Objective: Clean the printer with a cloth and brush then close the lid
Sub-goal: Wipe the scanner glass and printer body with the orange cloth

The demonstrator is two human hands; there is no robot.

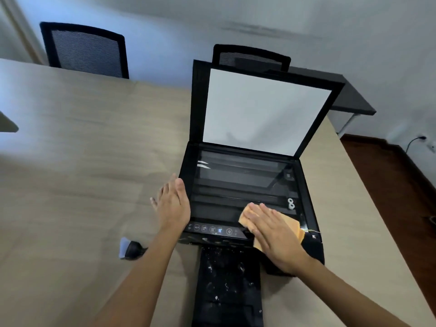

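Note:
A black printer (304, 204) stands on the wooden table with its lid (264, 109) raised upright, white underside facing me, and the scanner glass (236, 178) exposed. My right hand (271, 230) lies flat on an orange cloth (293, 226), pressing it onto the printer's front right corner beside the control panel (212, 228). Against the printer's left side rests my left hand (173, 204), fingers straight and together, holding nothing. A brush (129, 249) with a black handle and pale bristles lies on the table to the left of my left forearm.
The printer's output tray (227, 284) sticks out toward me, speckled with white dust. Two black mesh chairs (85, 49) stand behind the table (82, 149). A dark side table (354, 97) is at the back right, and a wall socket with a cable (422, 139).

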